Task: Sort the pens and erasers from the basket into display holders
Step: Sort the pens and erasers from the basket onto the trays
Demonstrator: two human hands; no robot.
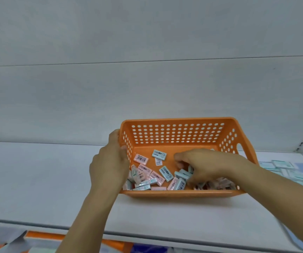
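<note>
Steadying the perforated orange plastic basket (181,132) by its left wall, the left hand (110,161) gripped it while the right hand (201,166) curled over the pink and mint wrapped erasers (158,172); whether it held one, I cannot tell.

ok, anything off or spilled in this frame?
Nothing spilled. The erasers lie jumbled inside the orange basket, none on the shelf around it. No pens visible. Left hand grips the basket's side; right hand reaches into the pile.

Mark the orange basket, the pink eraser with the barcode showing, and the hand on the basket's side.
orange basket (178,133): head view, far perforated wall.
pink eraser (141,159): head view, barcode face.
left hand (108,161): head view, back of hand.
</note>
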